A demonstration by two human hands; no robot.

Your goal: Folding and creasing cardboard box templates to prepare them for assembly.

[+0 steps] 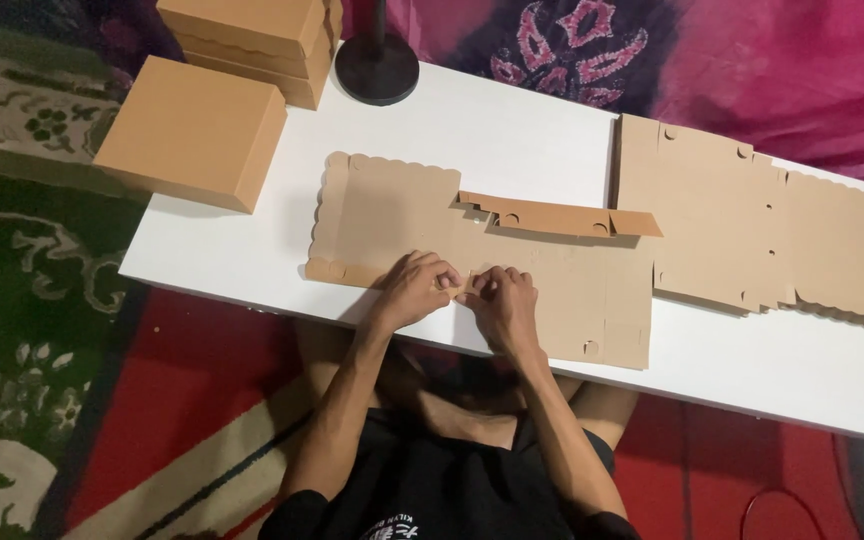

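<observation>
The fingers of both hands curl together on the near edge of a flat die-cut cardboard box blank [472, 255], pinching a small tab of it between them. The left hand [414, 290] grips from the left of that tab and the right hand [502, 300] from the right, fingertips almost touching, so the tab sits directly under and between them. The pinch looks set to hold a narrow flap along its crease; how far it is bent cannot be told, since the knuckles cover it.

The blank lies flat on the white table [512, 130], close to the near edge within easy reach of both forearms. Its scalloped end points left, and a long side flap [552, 215] on the far side stands partly raised, just beyond the hands.

To the right, well apart from the fingers, a stack of unfolded box blanks [752, 220] lies flat, seemingly kept at hand as supply. At the far left, a folded brown box [192, 130] overhangs the table's corner, and behind it sits a pile of finished boxes [257, 40], set out of the working area. A black round lamp base [377, 68] stands next to that pile.
</observation>
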